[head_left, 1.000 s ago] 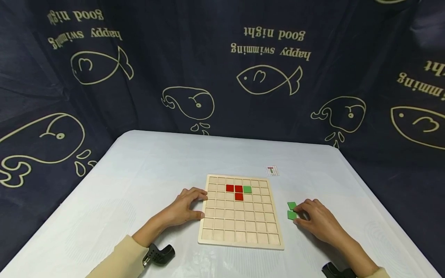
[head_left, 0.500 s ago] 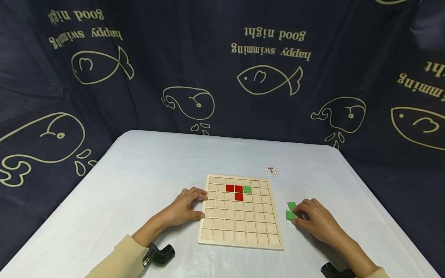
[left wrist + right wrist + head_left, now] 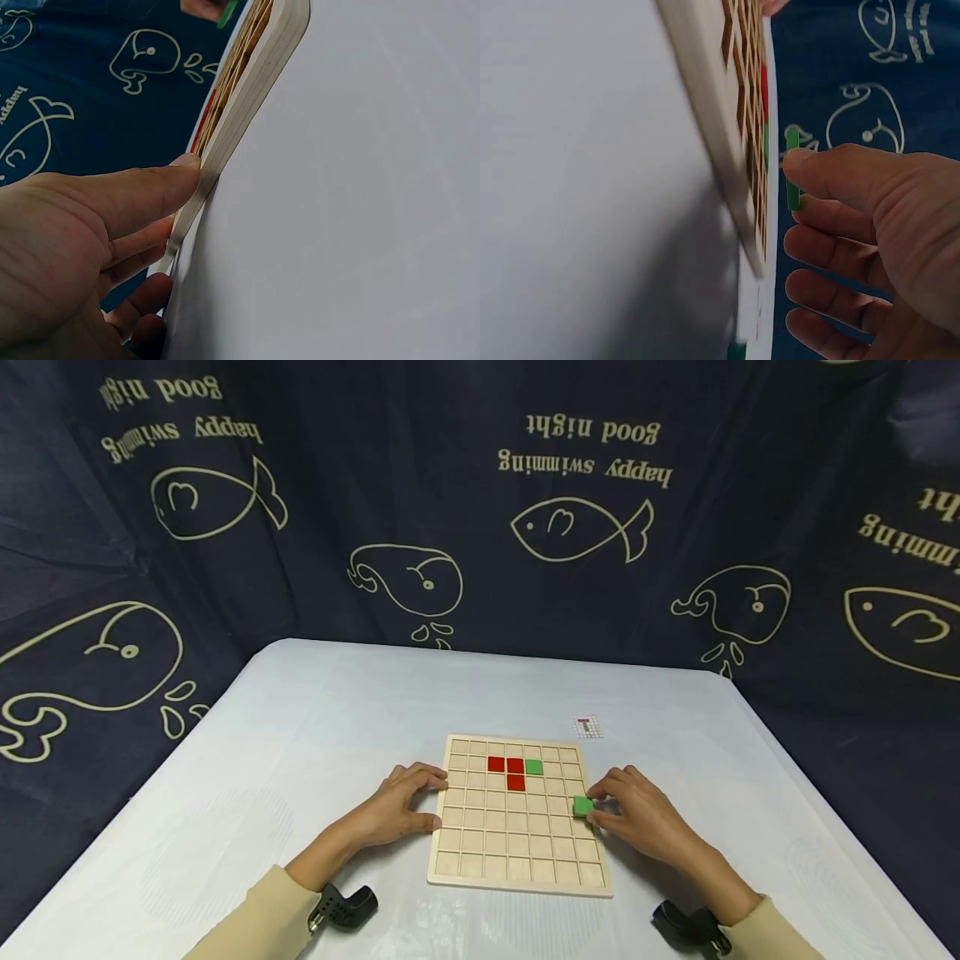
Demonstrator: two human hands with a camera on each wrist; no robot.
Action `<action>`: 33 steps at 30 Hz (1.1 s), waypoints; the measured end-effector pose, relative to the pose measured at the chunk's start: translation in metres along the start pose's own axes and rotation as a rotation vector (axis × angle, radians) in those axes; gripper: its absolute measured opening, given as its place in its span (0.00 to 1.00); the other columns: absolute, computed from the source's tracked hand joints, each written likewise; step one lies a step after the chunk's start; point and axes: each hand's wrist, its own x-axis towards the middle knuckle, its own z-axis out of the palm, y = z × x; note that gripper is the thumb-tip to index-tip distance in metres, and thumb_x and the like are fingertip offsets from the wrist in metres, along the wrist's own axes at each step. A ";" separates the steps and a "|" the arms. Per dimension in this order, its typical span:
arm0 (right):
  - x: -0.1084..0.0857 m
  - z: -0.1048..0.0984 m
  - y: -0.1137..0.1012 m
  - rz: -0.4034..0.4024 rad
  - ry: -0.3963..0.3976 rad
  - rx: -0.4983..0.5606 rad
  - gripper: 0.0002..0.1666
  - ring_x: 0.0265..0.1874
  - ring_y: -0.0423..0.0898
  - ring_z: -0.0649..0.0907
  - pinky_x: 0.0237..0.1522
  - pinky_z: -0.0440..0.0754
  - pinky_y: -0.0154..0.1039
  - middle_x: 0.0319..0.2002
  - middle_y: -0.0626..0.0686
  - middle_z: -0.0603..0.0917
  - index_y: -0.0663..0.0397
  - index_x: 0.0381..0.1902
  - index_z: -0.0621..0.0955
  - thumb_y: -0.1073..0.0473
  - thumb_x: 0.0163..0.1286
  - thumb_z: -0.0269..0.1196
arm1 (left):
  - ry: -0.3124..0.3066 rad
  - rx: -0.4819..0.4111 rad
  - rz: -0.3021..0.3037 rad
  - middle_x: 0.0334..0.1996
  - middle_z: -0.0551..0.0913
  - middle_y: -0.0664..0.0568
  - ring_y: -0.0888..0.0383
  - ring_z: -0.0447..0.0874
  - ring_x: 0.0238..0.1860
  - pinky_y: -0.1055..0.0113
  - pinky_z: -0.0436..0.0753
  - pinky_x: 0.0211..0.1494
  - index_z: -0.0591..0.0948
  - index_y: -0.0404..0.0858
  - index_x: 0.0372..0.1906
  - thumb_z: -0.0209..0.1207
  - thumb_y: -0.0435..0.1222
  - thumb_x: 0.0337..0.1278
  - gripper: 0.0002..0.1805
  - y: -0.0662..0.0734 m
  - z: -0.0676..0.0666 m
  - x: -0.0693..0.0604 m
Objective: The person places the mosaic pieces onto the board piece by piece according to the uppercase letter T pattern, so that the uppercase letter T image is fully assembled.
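Note:
A pale wooden grid board (image 3: 495, 843) lies on the table. Three red tiles (image 3: 496, 764) sit in its upper cells, and a green tile (image 3: 533, 767) lies just right of the upper red pair. My left hand (image 3: 397, 807) touches the board's left edge with thumb and fingertips spread along it. Over the board's right edge, my right hand (image 3: 642, 812) pinches another green tile (image 3: 793, 176) between thumb and finger, held above the surface in the right wrist view. One more green tile (image 3: 737, 350) shows partly on the table there; the hand hides it from the head view.
Beyond the board's upper right corner lies a small card (image 3: 587, 727) printed with a red and green T on a grid. The white table (image 3: 360, 693) ends at a dark blue cloth (image 3: 480, 602) with whale and fish drawings.
My right hand has picked up one of the two loose green tiles and carried it left to the board's right edge. The left hand stays at the board's left edge.

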 end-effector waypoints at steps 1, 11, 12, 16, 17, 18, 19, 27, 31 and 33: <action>0.003 0.001 -0.003 -0.009 -0.007 0.002 0.12 0.34 0.37 0.72 0.36 0.73 0.36 0.33 0.40 0.80 0.46 0.34 0.84 0.54 0.51 0.72 | 0.000 0.000 -0.001 0.62 0.72 0.55 0.56 0.64 0.57 0.54 0.62 0.61 0.78 0.40 0.52 0.68 0.40 0.46 0.25 0.000 0.000 0.000; 0.024 0.013 -0.029 -0.107 -0.034 -0.001 0.12 0.33 0.36 0.70 0.36 0.73 0.35 0.33 0.41 0.81 0.47 0.35 0.83 0.53 0.52 0.71 | -0.004 -0.002 0.006 0.62 0.72 0.54 0.55 0.64 0.57 0.52 0.61 0.61 0.78 0.40 0.52 0.68 0.39 0.46 0.24 0.000 0.000 0.000; 0.025 0.014 -0.031 -0.116 -0.037 -0.005 0.12 0.33 0.36 0.70 0.37 0.73 0.35 0.33 0.41 0.80 0.47 0.35 0.83 0.52 0.52 0.71 | -0.007 -0.010 -0.001 0.62 0.72 0.55 0.55 0.64 0.57 0.52 0.61 0.61 0.78 0.40 0.52 0.68 0.39 0.46 0.25 0.000 0.000 0.000; 0.031 0.017 -0.038 -0.145 -0.049 -0.004 0.13 0.33 0.37 0.69 0.37 0.72 0.34 0.33 0.41 0.80 0.46 0.35 0.83 0.51 0.52 0.71 | -0.010 -0.005 -0.004 0.62 0.72 0.54 0.55 0.64 0.57 0.52 0.61 0.61 0.78 0.40 0.52 0.68 0.40 0.46 0.25 0.001 0.000 0.001; 0.032 0.018 -0.040 -0.151 -0.050 -0.002 0.12 0.33 0.37 0.69 0.37 0.72 0.34 0.33 0.41 0.80 0.46 0.35 0.84 0.50 0.53 0.71 | -0.010 -0.005 -0.004 0.62 0.72 0.54 0.55 0.64 0.57 0.52 0.61 0.61 0.78 0.40 0.52 0.68 0.40 0.46 0.25 0.001 0.000 0.001; 0.034 0.019 -0.041 -0.156 -0.052 -0.001 0.12 0.33 0.37 0.69 0.36 0.71 0.34 0.33 0.41 0.80 0.46 0.34 0.84 0.50 0.53 0.71 | -0.010 -0.006 -0.004 0.62 0.72 0.54 0.55 0.64 0.57 0.52 0.61 0.61 0.78 0.40 0.52 0.68 0.39 0.46 0.25 0.001 0.000 0.001; 0.035 0.019 -0.043 -0.159 -0.052 0.002 0.12 0.32 0.37 0.69 0.36 0.71 0.33 0.32 0.41 0.80 0.46 0.34 0.84 0.51 0.53 0.71 | -0.009 -0.005 -0.004 0.62 0.72 0.54 0.55 0.64 0.57 0.51 0.61 0.61 0.78 0.40 0.52 0.68 0.39 0.46 0.25 0.000 0.000 0.001; 0.043 0.022 -0.055 -0.149 -0.066 -0.014 0.11 0.30 0.37 0.66 0.33 0.66 0.31 0.30 0.41 0.79 0.45 0.33 0.85 0.51 0.52 0.71 | -0.007 -0.007 -0.001 0.62 0.72 0.54 0.55 0.64 0.57 0.51 0.61 0.62 0.78 0.40 0.53 0.68 0.40 0.46 0.25 0.000 0.000 0.001; 0.047 0.023 -0.057 -0.156 -0.067 -0.031 0.11 0.29 0.38 0.66 0.32 0.66 0.31 0.29 0.42 0.79 0.46 0.32 0.85 0.50 0.51 0.71 | -0.006 -0.007 0.001 0.62 0.72 0.54 0.55 0.64 0.57 0.51 0.61 0.62 0.78 0.40 0.53 0.68 0.39 0.46 0.25 0.000 0.000 0.001; 0.048 0.024 -0.057 -0.162 -0.069 -0.033 0.11 0.29 0.38 0.66 0.32 0.66 0.31 0.28 0.42 0.78 0.46 0.32 0.85 0.50 0.51 0.71 | -0.006 -0.007 0.001 0.62 0.72 0.54 0.55 0.64 0.57 0.51 0.60 0.62 0.78 0.39 0.53 0.68 0.39 0.46 0.25 0.000 0.000 0.001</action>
